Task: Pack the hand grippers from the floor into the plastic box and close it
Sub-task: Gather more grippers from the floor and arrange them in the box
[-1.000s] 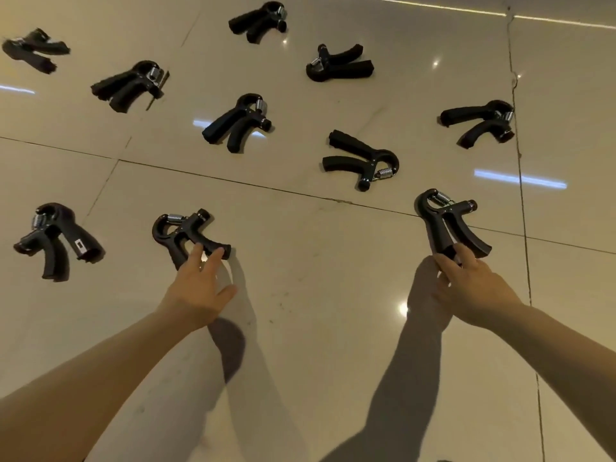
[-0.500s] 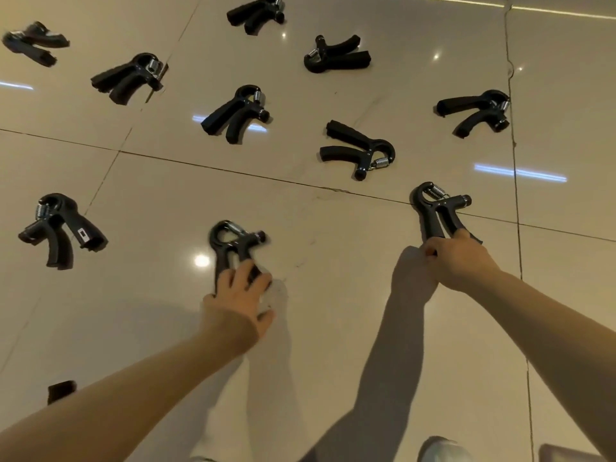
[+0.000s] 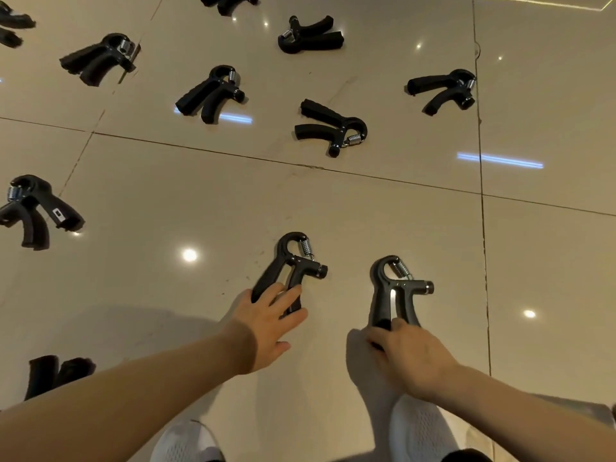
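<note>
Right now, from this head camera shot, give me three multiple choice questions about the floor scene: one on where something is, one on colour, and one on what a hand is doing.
1. Where is the hand gripper with the white label?
A. At the left edge of the view
B. Between the two hands
C. On top of a shoe

2. What colour are the hand grippers' handles?
A. Red
B. Black
C. Yellow

3. What is the right hand doing?
A. Resting flat on bare floor
B. Holding a plastic box
C. Gripping the handles of a hand gripper

Answers:
1. A, it lies far left, well away from the left hand.
2. B, every handle in view is black.
3. C, its fingers curl round the handle ends while the spring end points away.
</note>
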`<state>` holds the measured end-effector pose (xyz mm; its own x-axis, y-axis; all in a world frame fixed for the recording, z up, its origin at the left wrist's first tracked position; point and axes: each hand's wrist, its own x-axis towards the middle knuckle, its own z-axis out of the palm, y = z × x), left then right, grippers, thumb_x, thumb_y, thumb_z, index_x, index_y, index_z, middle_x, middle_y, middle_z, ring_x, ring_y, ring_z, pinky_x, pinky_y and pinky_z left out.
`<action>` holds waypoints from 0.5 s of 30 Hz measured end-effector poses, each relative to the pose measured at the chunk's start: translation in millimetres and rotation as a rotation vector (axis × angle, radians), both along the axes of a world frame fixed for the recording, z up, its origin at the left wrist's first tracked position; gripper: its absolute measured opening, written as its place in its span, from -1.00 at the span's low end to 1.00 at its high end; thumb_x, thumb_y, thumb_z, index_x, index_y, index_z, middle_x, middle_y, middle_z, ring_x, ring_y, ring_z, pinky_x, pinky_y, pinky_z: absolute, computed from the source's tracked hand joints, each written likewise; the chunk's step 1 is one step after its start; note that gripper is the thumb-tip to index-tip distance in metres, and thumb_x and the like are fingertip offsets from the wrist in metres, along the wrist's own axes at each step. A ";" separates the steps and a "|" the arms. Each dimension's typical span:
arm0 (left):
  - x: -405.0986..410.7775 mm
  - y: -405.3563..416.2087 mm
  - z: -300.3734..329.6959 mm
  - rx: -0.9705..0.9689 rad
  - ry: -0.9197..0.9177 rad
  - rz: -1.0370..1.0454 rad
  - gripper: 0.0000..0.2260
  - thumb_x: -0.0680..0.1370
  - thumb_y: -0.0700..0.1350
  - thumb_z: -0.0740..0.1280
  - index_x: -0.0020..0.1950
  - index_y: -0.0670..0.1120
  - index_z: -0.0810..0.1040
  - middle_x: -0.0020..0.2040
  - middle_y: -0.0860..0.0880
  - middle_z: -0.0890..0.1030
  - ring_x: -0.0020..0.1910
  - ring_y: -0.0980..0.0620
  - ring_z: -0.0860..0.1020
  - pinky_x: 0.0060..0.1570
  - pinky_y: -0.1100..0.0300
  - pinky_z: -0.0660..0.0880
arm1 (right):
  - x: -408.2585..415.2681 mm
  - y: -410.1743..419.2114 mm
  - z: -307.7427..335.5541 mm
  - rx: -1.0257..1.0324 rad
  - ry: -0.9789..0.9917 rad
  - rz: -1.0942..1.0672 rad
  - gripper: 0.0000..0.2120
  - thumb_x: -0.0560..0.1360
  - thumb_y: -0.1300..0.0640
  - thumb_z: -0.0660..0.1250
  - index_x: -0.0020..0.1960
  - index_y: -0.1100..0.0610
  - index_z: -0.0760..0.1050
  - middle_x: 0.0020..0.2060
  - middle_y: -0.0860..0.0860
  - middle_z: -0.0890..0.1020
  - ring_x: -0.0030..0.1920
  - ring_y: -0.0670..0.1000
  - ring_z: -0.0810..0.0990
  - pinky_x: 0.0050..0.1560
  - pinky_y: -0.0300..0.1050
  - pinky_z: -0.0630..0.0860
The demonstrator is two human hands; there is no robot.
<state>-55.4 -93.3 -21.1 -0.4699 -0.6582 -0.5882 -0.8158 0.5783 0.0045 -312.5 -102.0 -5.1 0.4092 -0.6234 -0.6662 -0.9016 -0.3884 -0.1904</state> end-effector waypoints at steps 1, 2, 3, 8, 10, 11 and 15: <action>-0.5 3.1 0.5 0.014 -0.007 0.001 -0.50 0.60 0.18 -0.01 0.47 0.10 -0.11 0.52 -0.04 -0.18 0.47 -0.13 -0.07 0.30 -0.13 0.20 | -1.4 7.3 2.3 0.022 0.001 0.034 -0.74 0.55 0.13 0.16 0.23 -0.03 0.36 -0.01 0.08 0.49 -0.04 0.15 0.56 -0.18 -0.08 0.39; -1.5 6.6 1.8 0.020 -0.018 0.003 -0.50 0.60 0.18 0.00 0.47 0.11 -0.12 0.53 -0.04 -0.19 0.47 -0.13 -0.06 0.31 -0.12 0.19 | -2.6 11.3 5.1 0.035 0.014 0.067 -0.74 0.56 0.14 0.15 0.23 -0.01 0.36 0.01 0.10 0.49 -0.02 0.16 0.56 -0.19 -0.08 0.36; -3.0 11.3 2.9 0.025 -0.031 0.007 -0.49 0.60 0.18 0.01 0.47 0.11 -0.11 0.53 -0.04 -0.19 0.47 -0.13 -0.06 0.32 -0.12 0.18 | -3.8 12.7 7.8 0.039 0.026 0.102 -0.74 0.55 0.16 0.15 0.23 0.02 0.36 0.02 0.11 0.50 -0.01 0.16 0.56 -0.20 -0.09 0.34; -11.6 39.8 -0.7 -0.048 0.044 0.056 -0.54 0.54 0.21 0.03 0.40 0.10 0.14 0.51 -0.07 0.12 0.44 -0.15 0.17 0.19 -0.15 0.37 | -10.3 2.2 27.5 -0.224 0.012 0.000 -0.75 0.56 -0.02 0.12 0.21 0.02 0.33 0.00 0.03 0.60 -0.04 0.12 0.58 -0.22 -0.11 0.28; -10.8 48.5 -2.6 -0.094 0.134 0.100 -0.59 0.44 0.23 0.06 0.21 0.10 0.35 0.34 -0.07 0.45 0.29 -0.13 0.37 -0.05 -0.14 0.53 | -15.7 -2.2 27.3 -0.324 0.031 -0.126 -0.62 0.53 -0.17 0.16 0.23 0.03 0.29 0.04 0.03 0.56 -0.02 0.10 0.56 -0.22 -0.10 0.31; -9.9 52.5 -4.4 -0.138 0.206 0.118 -0.61 0.41 0.24 0.08 0.14 0.10 0.40 0.30 -0.08 0.48 0.28 -0.13 0.37 -0.06 -0.15 0.54 | -18.0 -2.6 24.5 -0.326 0.074 -0.182 -0.53 0.50 -0.24 0.18 0.24 0.04 0.27 0.06 0.03 0.55 0.00 0.10 0.56 -0.20 -0.08 0.32; -10.6 62.8 -11.6 -0.251 0.363 0.330 -0.58 0.41 0.25 0.16 0.16 0.07 0.43 0.36 -0.12 0.34 0.35 -0.17 0.27 0.14 -0.14 0.43 | -13.8 3.3 1.1 -0.266 0.295 -0.236 -0.23 0.34 -0.51 0.09 0.20 0.13 0.29 -0.08 0.00 0.58 -0.06 0.05 0.58 -0.13 -0.07 0.31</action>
<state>-66.1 -30.5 -32.6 -0.3580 -0.9043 -0.2326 -0.9258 0.3113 0.2145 -326.3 -98.7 -4.0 0.0530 -0.8420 -0.5368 -0.9719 -0.1669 0.1660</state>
